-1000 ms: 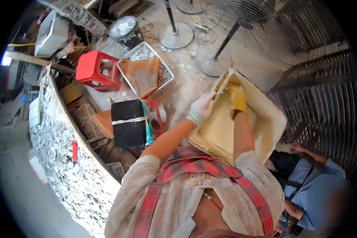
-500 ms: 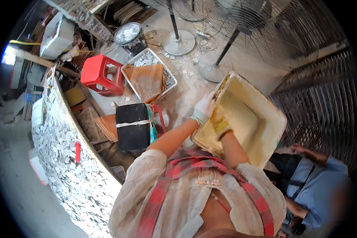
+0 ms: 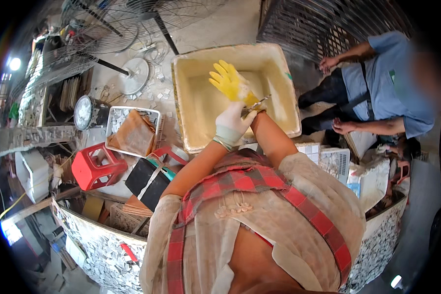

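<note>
My left hand point(image 3: 232, 120), in a white glove, closes on the cuff of the yellow glove point(image 3: 250, 99) at my right wrist. A thin, dark speckled strip point(image 3: 263, 100) slants out from under the left fingers; whether it is the cuff's edge or a separate thing, I cannot tell. My right hand point(image 3: 229, 82) wears the yellow glove, its fingers spread and nothing in them. Both hands are over a large cream-coloured tub point(image 3: 206, 132), stained inside, which stands in front of me.
Left of the tub are a white crate point(image 3: 160, 128) with brown sheets, a red stool point(image 3: 85, 169), a dark bucket point(image 3: 99, 115) and a strapped black seat point(image 3: 144, 182). Fan stands point(image 3: 132, 76) rise beyond. A person in blue point(image 3: 372, 88) is at right, by dark racks point(image 3: 338, 24).
My view has turned, bringing the tub to the middle. My left hand has left the tub's rim for my right wrist; my right hand has come up from inside the tub with fingers spread.
</note>
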### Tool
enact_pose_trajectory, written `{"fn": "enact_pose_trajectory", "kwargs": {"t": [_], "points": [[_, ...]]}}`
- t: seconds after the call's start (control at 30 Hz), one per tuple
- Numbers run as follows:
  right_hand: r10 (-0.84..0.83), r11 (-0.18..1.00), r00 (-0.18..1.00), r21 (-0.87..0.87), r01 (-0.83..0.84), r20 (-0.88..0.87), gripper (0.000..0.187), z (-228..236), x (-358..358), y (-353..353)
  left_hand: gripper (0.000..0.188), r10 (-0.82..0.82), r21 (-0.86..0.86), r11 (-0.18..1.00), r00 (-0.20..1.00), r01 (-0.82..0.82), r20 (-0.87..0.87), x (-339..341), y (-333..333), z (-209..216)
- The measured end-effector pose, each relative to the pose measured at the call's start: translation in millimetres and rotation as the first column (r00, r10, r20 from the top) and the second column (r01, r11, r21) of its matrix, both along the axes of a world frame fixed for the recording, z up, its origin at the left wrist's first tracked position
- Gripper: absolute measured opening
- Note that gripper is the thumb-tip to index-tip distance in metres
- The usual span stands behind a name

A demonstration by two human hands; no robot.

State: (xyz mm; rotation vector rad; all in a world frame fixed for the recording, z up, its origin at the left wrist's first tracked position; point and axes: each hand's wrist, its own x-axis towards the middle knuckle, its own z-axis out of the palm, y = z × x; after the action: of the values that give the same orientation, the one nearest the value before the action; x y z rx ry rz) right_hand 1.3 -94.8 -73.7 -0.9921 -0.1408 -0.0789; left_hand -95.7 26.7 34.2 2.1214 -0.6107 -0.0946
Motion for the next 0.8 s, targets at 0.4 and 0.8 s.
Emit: {"fn": "enact_pose_trajectory", "kwargs": {"t": [0.4,0.8], "points": [[0.007,0.814,0.985,0.573,0.093,-0.17,0.06,-30.1,-31.7,-48.4,0.026,-0.204,0.009,0.979,0.976,0.204,0.082,-28.0,-39.2,-9.3],[-0.121,0.91,0.936,0.339,0.237,-0.33,0.059,-36.6,-74.2,-92.1,0.029,-0.434,-0.43,0.87,0.788,0.24,-0.437,-32.8,-35.5,-20.7]]}}
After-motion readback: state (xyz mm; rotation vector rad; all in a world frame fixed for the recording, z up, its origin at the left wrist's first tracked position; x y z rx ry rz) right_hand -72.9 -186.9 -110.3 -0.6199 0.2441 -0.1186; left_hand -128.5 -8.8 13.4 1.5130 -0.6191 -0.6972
